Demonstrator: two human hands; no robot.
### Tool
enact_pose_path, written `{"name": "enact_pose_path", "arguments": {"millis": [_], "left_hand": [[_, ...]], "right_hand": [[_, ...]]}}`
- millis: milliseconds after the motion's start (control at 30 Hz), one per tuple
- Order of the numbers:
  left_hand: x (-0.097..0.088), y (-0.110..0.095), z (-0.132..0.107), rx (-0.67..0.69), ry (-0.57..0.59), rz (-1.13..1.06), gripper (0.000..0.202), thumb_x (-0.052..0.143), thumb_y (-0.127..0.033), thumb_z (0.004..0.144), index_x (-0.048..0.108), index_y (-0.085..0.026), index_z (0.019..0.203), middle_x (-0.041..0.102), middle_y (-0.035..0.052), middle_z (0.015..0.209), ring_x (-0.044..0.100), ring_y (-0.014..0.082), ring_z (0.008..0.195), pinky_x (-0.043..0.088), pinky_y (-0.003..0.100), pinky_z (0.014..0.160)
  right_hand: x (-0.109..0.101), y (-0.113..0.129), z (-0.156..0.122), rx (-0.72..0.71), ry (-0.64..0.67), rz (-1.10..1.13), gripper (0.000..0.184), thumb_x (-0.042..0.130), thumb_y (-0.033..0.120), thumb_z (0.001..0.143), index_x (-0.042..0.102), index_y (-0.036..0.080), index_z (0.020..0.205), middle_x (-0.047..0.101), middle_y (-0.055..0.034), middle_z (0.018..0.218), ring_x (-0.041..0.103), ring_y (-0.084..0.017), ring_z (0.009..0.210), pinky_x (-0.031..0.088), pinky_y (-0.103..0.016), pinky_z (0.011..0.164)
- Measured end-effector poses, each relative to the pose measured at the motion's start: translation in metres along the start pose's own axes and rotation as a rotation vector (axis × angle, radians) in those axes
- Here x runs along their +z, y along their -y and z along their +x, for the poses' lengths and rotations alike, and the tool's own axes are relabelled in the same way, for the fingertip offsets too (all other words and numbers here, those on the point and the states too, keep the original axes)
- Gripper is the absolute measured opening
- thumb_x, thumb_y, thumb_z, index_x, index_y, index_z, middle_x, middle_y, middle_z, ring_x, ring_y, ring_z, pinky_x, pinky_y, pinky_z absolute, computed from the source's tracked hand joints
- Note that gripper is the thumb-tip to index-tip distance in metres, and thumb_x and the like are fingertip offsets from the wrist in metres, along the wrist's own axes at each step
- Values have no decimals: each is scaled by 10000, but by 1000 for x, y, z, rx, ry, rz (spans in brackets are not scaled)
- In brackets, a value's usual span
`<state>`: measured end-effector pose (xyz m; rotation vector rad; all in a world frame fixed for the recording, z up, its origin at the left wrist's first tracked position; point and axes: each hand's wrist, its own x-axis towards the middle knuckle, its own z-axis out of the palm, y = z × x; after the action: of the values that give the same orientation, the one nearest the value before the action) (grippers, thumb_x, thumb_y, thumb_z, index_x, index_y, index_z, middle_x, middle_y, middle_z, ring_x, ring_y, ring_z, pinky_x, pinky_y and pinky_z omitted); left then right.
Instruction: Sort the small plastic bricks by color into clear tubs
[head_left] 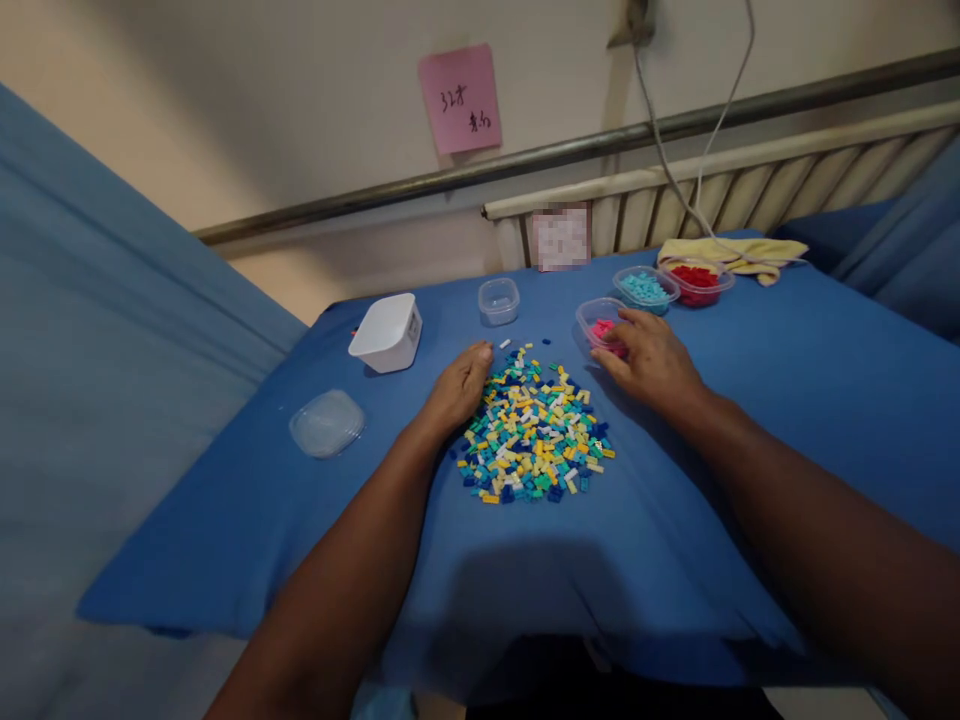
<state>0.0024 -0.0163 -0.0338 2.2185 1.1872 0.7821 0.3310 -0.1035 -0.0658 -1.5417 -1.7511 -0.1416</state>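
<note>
A pile of small toy building bricks (532,435) in yellow, white, green, teal and dark blue lies on the blue cloth. At its upper left edge rests my left hand (461,385), fingers curled and thumb pressed against them; what they hold, if anything, is hidden. My right hand (652,360) grips the near right side of a clear plastic container (589,312), thumb and fingers at its rim. Pink bricks (602,328) lie inside it, partly covered by my fingers.
Behind my right hand stand containers of light blue bricks (645,288) and red bricks (696,284), beside a yellow cloth (739,255). A small clear container (499,302), a white tub (386,335) and a clear lid (328,424) sit farther left. A radiator (720,180) lines the wall.
</note>
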Motion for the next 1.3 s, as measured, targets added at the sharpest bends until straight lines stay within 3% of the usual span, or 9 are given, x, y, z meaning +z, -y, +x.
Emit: {"name": "enact_pose_path", "arguments": {"millis": [167,367,567,767,900,1033,1167,1233,1300], "left_hand": [[0,7,45,44,129,7,782,511,-835,992,798,-209,1363,665,162,1588,557,346,1564,344,522,1363],[23,-3,83,79,292,-5,740,525,-845,967,839,-252,1281,681,126,1574,602,330,1525,386,525,1339],[18,-37,52,140,494,-82,628,571,-790,983,843,-318,1296,749,60,1488,682,291,1437,465,466,1290],[-6,-54,3,66,533,-114,511,686,-709,961,867,-323,1242,864,51,1223,824,292,1123,659,412,1012],[1,-52,13,98,441,-59,500,611,-648,1027,833,-305,1314,746,62,1497,714,303,1384,543,464,1212],[36,-58,48,191,372,81,435,621,-513,1016,823,-233,1281,711,120,1542,600,311,1521,424,484,1312],[59,-75,56,277,435,130,320,593,-446,1022,834,-242,1076,840,88,1191,768,274,1180,574,400,1118],[54,-82,44,339,490,145,343,566,-451,1044,834,-239,1007,830,78,1038,773,255,995,605,370,992],[39,-86,25,410,543,187,347,569,-454,1054,838,-234,1047,817,96,1058,762,256,985,599,364,965]], "right_hand": [[11,-13,6,8,-58,35,235,654,336,1007,818,204,1112,715,-198,1461,613,-409,1438,482,-643,1223],[3,-5,9,47,-86,-26,313,662,351,1013,813,225,1256,674,-170,1526,597,-419,1421,512,-628,1177],[-6,6,5,59,-33,1,331,540,308,1080,829,248,1231,806,-126,1200,730,-328,1141,609,-476,1025],[14,-6,12,11,6,125,383,582,201,1002,804,204,1315,765,-142,1437,709,-328,1336,590,-512,1143],[15,-1,11,-22,4,149,417,568,203,1012,775,177,1374,721,-159,1515,701,-330,1364,579,-512,1162],[12,5,4,-15,98,124,411,554,195,1020,778,186,1363,799,-152,1371,754,-335,1243,601,-491,1102],[14,2,1,38,135,129,394,552,186,1009,797,178,1317,826,-153,1312,778,-334,1193,610,-472,1067],[15,-1,1,48,132,139,389,540,188,1014,801,170,1301,829,-154,1306,783,-333,1192,611,-472,1065],[15,-3,2,58,134,154,390,527,198,1023,798,155,1301,827,-161,1310,784,-337,1200,609,-481,1067]]}}
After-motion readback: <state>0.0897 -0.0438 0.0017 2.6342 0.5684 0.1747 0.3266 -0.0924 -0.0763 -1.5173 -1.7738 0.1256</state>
